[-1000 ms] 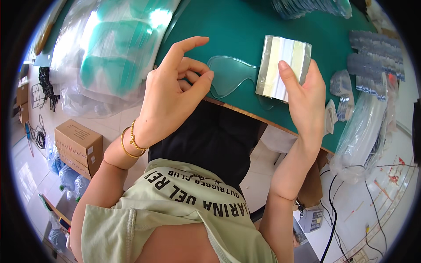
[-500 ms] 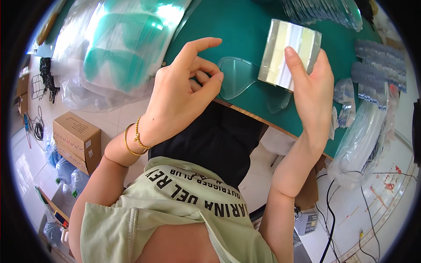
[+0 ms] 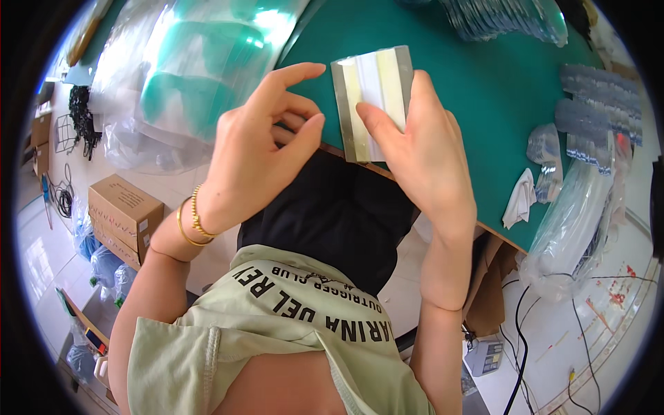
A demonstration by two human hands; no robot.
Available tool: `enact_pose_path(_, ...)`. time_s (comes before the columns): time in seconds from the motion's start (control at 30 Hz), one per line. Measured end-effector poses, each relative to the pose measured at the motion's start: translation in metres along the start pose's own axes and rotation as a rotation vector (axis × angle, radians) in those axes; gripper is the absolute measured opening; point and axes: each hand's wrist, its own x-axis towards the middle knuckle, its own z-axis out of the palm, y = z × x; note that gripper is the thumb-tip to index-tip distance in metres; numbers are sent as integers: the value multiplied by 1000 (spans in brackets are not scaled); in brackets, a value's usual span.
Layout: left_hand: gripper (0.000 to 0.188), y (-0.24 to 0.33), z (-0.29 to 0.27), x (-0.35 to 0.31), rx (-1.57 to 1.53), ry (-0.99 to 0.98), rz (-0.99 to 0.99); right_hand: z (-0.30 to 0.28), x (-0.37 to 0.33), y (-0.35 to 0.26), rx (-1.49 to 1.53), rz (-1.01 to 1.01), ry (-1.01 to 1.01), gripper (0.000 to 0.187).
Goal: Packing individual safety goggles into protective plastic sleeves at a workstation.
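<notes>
My right hand (image 3: 429, 149) grips a flat rectangular pack (image 3: 372, 86) with its thumb across the front. Pale yellow and white bands run down the pack between grey, glossy edges; its exact kind I cannot make out. It is held above the near edge of the green table (image 3: 477, 111). To its left hovers my left hand (image 3: 259, 142), index finger stretched out and the other fingers loosely curled. Nothing shows in that hand, and a small gap parts it from the pack. Gold bracelets (image 3: 194, 220) circle the left wrist.
Clear plastic bags (image 3: 200, 76) with green showing through cover the table's left. Stacked clear curved pieces (image 3: 505, 21) lie at the back, film-like stacks (image 3: 598, 111) at the right. A white cloth (image 3: 520, 199) lies near the right edge. A cardboard box (image 3: 124, 214) stands on the floor.
My right hand has brought the pack leftward, turning its face more squarely into view. The left hand has shifted slightly left. Two clear curved pieces on the table are no longer visible.
</notes>
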Motion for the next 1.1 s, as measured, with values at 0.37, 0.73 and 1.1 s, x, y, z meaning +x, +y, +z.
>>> enact_pose_path(0.37,42,23,8,60,571,-443,702,-129,-4,112,164,105,263,40)
enact_pose_path(0.73,26,39,47,91,715,-461,885,-202,-45,161,-574,304,407,36)
enact_pose_path(1.1,26,140,29,216,782,-214,771,-177,-59,90,-588,85,492,31)
